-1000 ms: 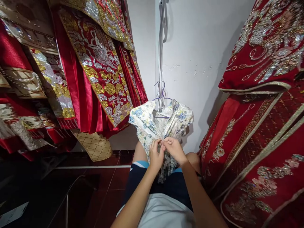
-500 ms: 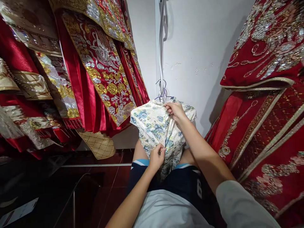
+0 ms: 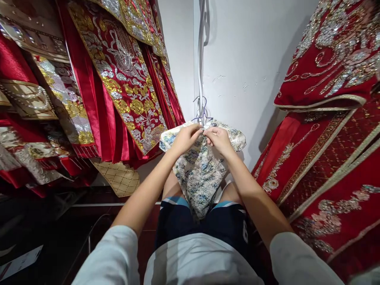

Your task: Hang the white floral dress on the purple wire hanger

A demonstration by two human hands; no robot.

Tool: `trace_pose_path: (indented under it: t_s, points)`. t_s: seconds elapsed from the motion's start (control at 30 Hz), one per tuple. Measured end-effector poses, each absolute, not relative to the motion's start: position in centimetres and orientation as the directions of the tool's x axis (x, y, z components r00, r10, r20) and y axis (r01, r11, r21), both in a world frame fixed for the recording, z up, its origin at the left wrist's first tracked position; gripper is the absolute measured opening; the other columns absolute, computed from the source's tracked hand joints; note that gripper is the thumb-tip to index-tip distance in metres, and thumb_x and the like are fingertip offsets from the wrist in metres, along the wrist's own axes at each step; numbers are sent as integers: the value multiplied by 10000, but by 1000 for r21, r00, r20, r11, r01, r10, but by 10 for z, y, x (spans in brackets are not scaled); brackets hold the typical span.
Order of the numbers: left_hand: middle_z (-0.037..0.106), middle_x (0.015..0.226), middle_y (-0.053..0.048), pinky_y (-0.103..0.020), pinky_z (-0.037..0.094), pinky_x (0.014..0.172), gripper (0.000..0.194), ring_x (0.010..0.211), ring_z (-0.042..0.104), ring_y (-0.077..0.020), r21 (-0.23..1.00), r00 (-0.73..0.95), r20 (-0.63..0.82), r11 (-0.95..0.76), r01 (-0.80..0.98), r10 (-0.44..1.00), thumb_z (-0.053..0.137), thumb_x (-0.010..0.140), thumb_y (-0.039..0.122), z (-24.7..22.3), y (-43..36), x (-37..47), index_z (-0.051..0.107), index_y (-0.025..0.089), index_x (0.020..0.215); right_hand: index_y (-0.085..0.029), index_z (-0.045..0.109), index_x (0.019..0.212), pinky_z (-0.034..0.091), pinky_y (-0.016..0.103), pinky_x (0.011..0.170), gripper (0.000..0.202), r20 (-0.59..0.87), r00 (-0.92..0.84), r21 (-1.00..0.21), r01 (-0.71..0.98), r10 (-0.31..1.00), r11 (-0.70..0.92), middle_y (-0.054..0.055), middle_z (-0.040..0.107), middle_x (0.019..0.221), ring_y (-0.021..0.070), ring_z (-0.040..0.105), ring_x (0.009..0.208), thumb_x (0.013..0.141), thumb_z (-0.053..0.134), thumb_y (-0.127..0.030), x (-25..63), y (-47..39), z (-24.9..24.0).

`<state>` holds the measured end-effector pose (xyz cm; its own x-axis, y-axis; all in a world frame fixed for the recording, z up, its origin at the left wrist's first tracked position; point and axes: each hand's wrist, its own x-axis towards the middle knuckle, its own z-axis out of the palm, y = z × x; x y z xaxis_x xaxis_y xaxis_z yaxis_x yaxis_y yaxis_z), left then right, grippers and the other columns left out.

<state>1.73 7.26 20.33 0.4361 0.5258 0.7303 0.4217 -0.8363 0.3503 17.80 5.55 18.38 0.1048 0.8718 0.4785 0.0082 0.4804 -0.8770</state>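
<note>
Watching the head view from afar, I have the bare left hand and bare right hand close together, both pinching the top edge of a cream-and-blue floral fabric garment. It hangs from a thin purple hanger before a pale wall (sparkling, ornate red garments flank it).

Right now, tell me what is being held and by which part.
The floral garment, pinched at the middle of its neckline, just below the hanger, by left hand and right hand together.
</note>
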Motion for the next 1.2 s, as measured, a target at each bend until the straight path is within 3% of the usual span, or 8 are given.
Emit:
trace_pose_path:
  t_s: [0.13, 0.27, 0.37, 0.47, 0.8, 0.93, 1.07, 1.2]
  points:
    - [585, 662, -17, -264, 333, 664, 154, 627, 513, -180, 244, 452, 703, -783, 572, 549, 557, 928, 194, 221, 75, 20, 639, 161, 802, -207, 578, 644, 268, 224, 456, 177, 488, 195, -873, 94, 851, 479, -54, 490, 474, 99, 385, 454, 743, 663, -328, 169, 69, 162]
    - [607, 717, -4, -252, 337, 675, 194, 692, 533, -153, 439, 137, 817, -759, 482, 560, 539, 959, 225, 225, 76, -4, 626, 151, 802, -214, 493, 505, 263, 239, 489, 254, 427, 233, -904, 90, 874, 418, -46, 460, 472, 106, 383, 487, 671, 668, -292, 157, 71, 112]
    - [557, 690, 23, -235, 362, 688, 204, 677, 492, -113, 764, -207, 638, -643, 52, 742, 574, 941, 162, 216, 89, -38, 581, 147, 737, -224, 462, 486, 233, 239, 470, 266, 358, 218, -932, 23, 908, 362, -58, 410, 444, 102, 345, 463, 658, 639, -325, 152, 61, 82]
    - [442, 590, 37, -244, 405, 670, 326, 574, 430, -99, 843, -307, 309, -408, -349, 900, 453, 982, 124, 188, 102, -66, 463, 175, 660, -221, 493, 527, 215, 234, 439, 230, 294, 163, -949, -65, 942, 307, -64, 402, 443, 92, 312, 431, 661, 628, -351, 150, 49, 71]
    - [479, 600, 7, -254, 497, 675, 263, 570, 534, -111, 794, -224, -49, -98, -599, 973, 398, 899, 91, 39, 67, -25, 458, 180, 659, -249, 412, 605, 236, 258, 416, 232, 192, 204, -956, -181, 960, 230, -60, 324, 482, 107, 278, 428, 742, 509, -409, 125, 7, 54]
    - [608, 779, -29, -222, 482, 682, 92, 683, 591, -116, 802, -120, 18, -86, -592, 993, 587, 847, 216, 24, 43, -10, 603, 157, 778, -246, 373, 548, 256, 262, 453, 276, 198, 181, -973, -83, 963, 216, -50, 358, 488, 108, 302, 449, 744, 513, -381, 154, -2, 42]
    - [600, 790, -24, -219, 469, 702, 233, 734, 578, -137, 822, 13, 156, -123, -556, 988, 739, 763, 371, 43, 24, -2, 632, 164, 779, -224, 446, 486, 248, 252, 468, 272, 153, 106, -986, 83, 982, 145, -57, 402, 445, 107, 349, 455, 626, 671, -287, 189, -4, 42]
    - [604, 830, -31, -258, 466, 765, 271, 792, 572, -167, 870, 160, 336, -240, -431, 928, 704, 814, 445, 69, 3, 19, 650, 180, 792, -201, 626, 714, 374, 256, 553, 128, 237, 56, -957, 186, 970, 223, -36, 569, 601, 147, 499, 578, 610, 698, -225, 190, -3, 50]
